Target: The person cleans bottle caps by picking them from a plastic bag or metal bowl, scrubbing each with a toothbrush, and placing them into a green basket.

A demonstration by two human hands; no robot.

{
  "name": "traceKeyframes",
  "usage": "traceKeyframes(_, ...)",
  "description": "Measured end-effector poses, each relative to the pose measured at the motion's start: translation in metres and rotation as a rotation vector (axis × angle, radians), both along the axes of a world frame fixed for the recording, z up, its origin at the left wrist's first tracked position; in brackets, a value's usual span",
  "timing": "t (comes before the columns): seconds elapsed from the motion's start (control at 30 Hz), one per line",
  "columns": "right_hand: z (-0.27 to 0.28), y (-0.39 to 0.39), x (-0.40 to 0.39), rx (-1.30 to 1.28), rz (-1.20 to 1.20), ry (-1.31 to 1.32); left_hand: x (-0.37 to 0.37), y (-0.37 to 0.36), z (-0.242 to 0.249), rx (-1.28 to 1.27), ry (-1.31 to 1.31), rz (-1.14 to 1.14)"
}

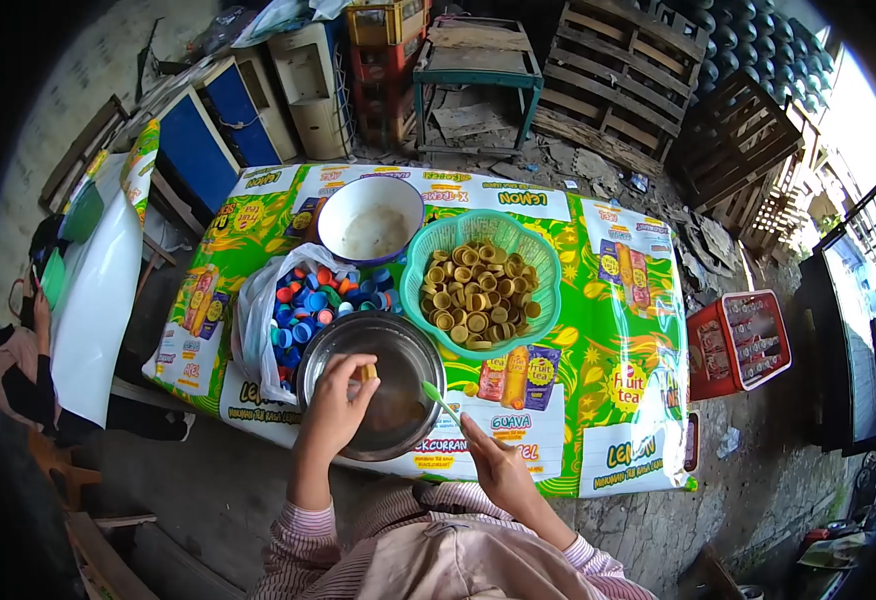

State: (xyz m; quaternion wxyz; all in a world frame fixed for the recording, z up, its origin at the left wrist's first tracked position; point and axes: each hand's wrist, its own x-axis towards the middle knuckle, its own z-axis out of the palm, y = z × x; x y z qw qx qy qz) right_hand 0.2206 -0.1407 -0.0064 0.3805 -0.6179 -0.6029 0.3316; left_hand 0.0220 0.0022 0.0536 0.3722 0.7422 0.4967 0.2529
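Note:
My left hand [335, 400] pinches a small yellow-brown cap [368, 372] above a steel bowl [378, 425] with a little brownish content at its bottom. A green-handled brush [432, 392] is held in my right hand [496, 462], its green end over the bowl's right rim. Behind the bowl on the right, a mint-green basket [416, 262] holds many yellow-brown caps [478, 290]. Blue, red and white caps [310, 305] fill an open plastic bag [254, 318] left of the bowl. Beyond them stands a white enamel bowl [370, 215] with a blue outside.
A green and white printed cover [623, 330] lies over the table. On the floor at the right is a red crate [758, 340]. Behind are a small table [478, 40], wooden pallets [618, 75] and stacked crates [386, 60]. Another person's arm [42, 325] shows at the far left.

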Motion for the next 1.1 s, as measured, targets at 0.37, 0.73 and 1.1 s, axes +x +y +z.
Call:
traceKeyframes(0.37,0.001,-0.043,0.020,0.058,-0.322,-0.014,0.091,0.101,-0.060,0.229,0.371,-0.183)
traceKeyframes(0.73,0.003,-0.024,0.003,0.060,-0.236,-0.060,0.016,0.011,-0.092,-0.019,0.237,-0.472)
traceKeyframes(1.1,0.002,-0.013,-0.015,0.032,-0.184,-0.063,0.000,0.019,-0.104,-0.005,0.083,-0.401)
